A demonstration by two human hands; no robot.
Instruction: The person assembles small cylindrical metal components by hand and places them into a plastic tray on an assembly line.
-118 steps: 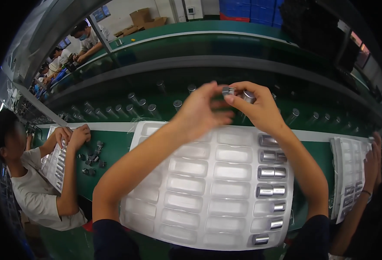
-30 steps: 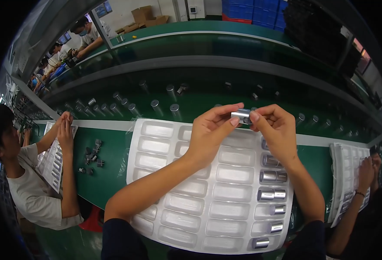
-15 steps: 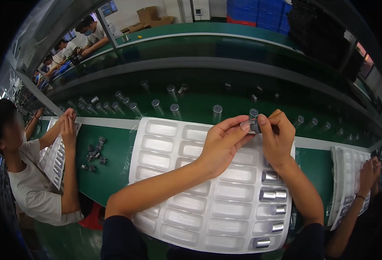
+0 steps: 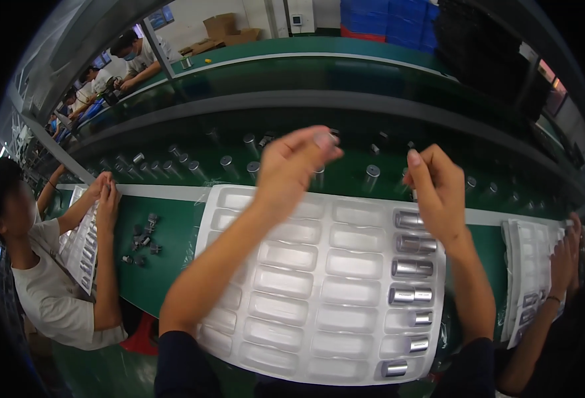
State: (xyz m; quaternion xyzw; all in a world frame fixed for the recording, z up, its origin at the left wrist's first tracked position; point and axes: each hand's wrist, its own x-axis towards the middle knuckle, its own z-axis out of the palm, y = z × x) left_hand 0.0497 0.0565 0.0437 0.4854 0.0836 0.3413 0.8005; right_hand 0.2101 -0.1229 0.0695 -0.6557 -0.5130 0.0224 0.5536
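Observation:
My left hand [image 4: 289,169] is raised over the dark green belt, thumb and fingers pinched together. Something small and greyish shows at its fingertips, too blurred to name. My right hand [image 4: 440,196] is curled above the far right corner of a white moulded tray [image 4: 355,265]; its thumb points up and what its fingers hold, if anything, is hidden. Silver metal cylinders [image 4: 411,268] lie on their sides in the tray's right-hand column. The visible pockets of the other columns hold nothing. Beyond the tray, a metal cylinder [image 4: 372,174] stands upright on the belt between my hands.
Several more upright cylinders [image 4: 227,163] stand along the belt [image 4: 279,119]. Small dark parts [image 4: 148,235] lie in a loose group on the green bench at left. A co-worker [image 4: 60,259] sits at left beside another tray; at right, a co-worker's hands [image 4: 564,259] are over a tray.
My hands, close together over the tray around a small dark piece, have moved apart. The left went left and farther out over the belt; the right shifted slightly right, uncovering more cylinders.

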